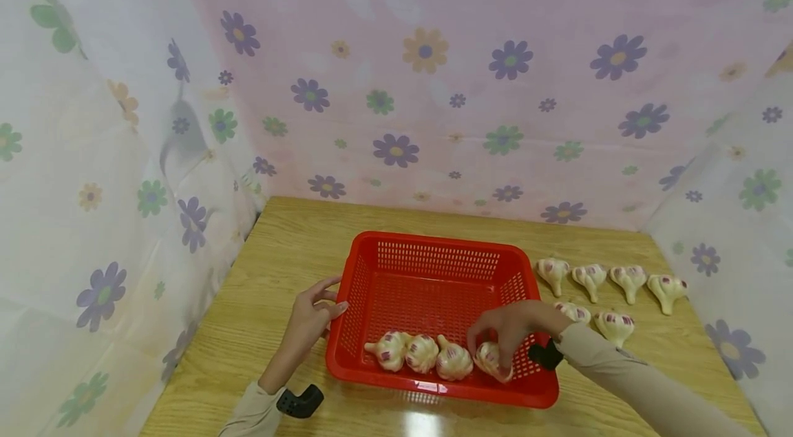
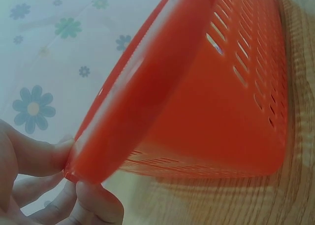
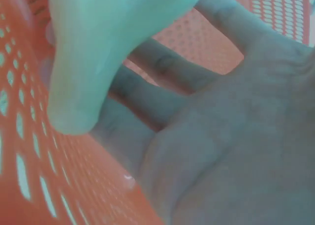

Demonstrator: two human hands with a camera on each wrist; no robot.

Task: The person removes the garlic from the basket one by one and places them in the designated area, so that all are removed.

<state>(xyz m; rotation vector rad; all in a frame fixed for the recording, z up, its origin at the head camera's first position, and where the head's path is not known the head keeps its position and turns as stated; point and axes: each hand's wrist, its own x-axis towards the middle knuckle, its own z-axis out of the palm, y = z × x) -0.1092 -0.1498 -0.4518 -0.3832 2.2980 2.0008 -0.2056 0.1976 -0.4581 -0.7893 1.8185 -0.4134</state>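
Observation:
A red plastic basket [image 1: 434, 392] with slotted walls stands on the wooden table. My left hand [image 1: 310, 313] pinches its left rim; in the left wrist view the thumb [image 2: 47, 156] lies over the rim and the fingers curl beneath. Inside the basket at the front right, my right hand [image 1: 511, 328] holds a garlic bulb [image 1: 489, 357], whose pale stem fills the upper part of the right wrist view. Three more garlic bulbs, the nearest a purple-streaked bulb [image 1: 454, 361], lie in a row to its left along the front wall.
Right of the basket, several garlic bulbs lie on the table [image 1: 297, 237]: a back row including a bulb [image 1: 628, 280], and a nearer pair including another bulb [image 1: 615, 327]. The right forearm passes over that side. Flowered cloth [image 1: 458, 79] encloses the table's back and sides.

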